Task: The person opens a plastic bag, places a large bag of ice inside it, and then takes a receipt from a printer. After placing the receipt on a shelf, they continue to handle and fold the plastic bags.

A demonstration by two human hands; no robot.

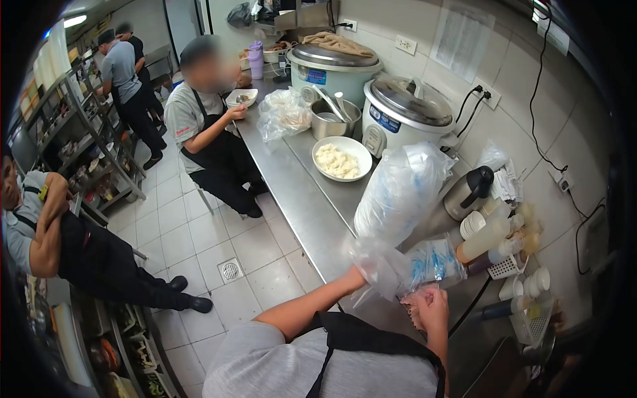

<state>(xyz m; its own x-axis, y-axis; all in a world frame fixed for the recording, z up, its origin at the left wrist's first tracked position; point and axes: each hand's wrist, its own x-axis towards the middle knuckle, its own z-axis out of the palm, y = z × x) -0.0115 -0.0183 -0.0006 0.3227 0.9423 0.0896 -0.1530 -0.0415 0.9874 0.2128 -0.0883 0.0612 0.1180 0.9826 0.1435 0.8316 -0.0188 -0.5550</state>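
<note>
My left hand reaches over the steel counter, with a thin clear plastic bag over its fingers; their pose is hidden. Closer to me, my right hand is closed, its fingers pinching a crinkled pinkish piece whose kind I cannot make out. Just beyond both hands lies a clear plastic packet with blue print. A tall plastic-wrapped white stack stands past my left hand.
The steel counter carries a bowl of rice, a metal pot, two rice cookers, a thermos and bottles. One person sits eating; another stands left with arms crossed. Cords hang along the wall.
</note>
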